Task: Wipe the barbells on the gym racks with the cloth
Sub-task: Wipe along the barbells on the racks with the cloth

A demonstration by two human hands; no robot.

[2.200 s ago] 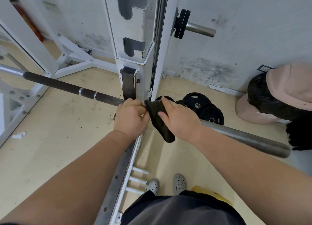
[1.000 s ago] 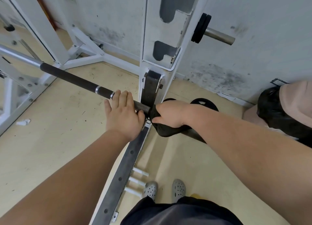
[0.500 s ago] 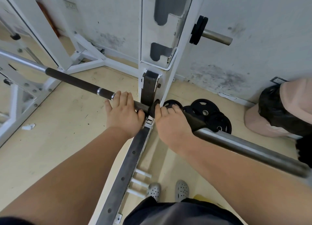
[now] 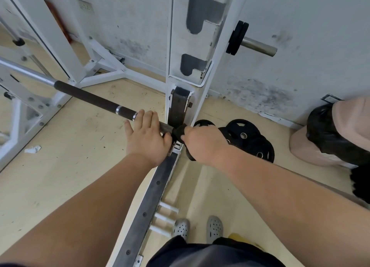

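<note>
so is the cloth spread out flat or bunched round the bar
Bunched. The right hand grips the black cloth wrapped round the barbell beside the rack upright; a fold hangs below the fist.

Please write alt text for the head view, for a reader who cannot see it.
A person's right hand grips a black cloth around a dark metal barbell beside a white rack upright; the left hand rests flat on the bar. Black weight plates lie on the floor.
</note>
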